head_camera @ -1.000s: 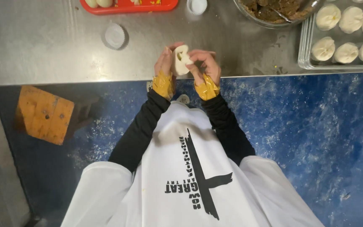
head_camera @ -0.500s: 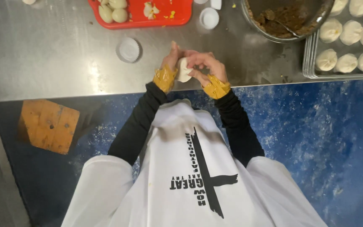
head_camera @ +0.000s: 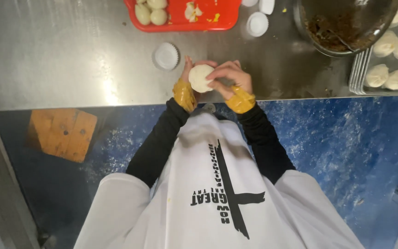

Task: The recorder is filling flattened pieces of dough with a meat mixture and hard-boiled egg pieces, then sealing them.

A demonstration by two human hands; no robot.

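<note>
Head view, looking straight down: both hands meet over the near edge of a steel table (head_camera: 61,60). Left hand (head_camera: 190,76) cups a round white dough piece (head_camera: 200,77) from behind, fingers curled around it. Right hand (head_camera: 229,76) pinches its right edge, fingertips (head_camera: 213,77) closed on the dough. Dough sits between the two hands, above the table edge; can't tell if it touches the surface. Yellow-brown cuffs on both wrists.

Around it: empty white paper cup (head_camera: 166,56) just left of the hands, another one (head_camera: 257,24) further back. Red tray (head_camera: 208,22) with dough balls at the far edge. Dark bowl of brown filling (head_camera: 342,27) back right. Metal tray (head_camera: 360,76) of shaped white buns at right. Nothing between hands and cups.
</note>
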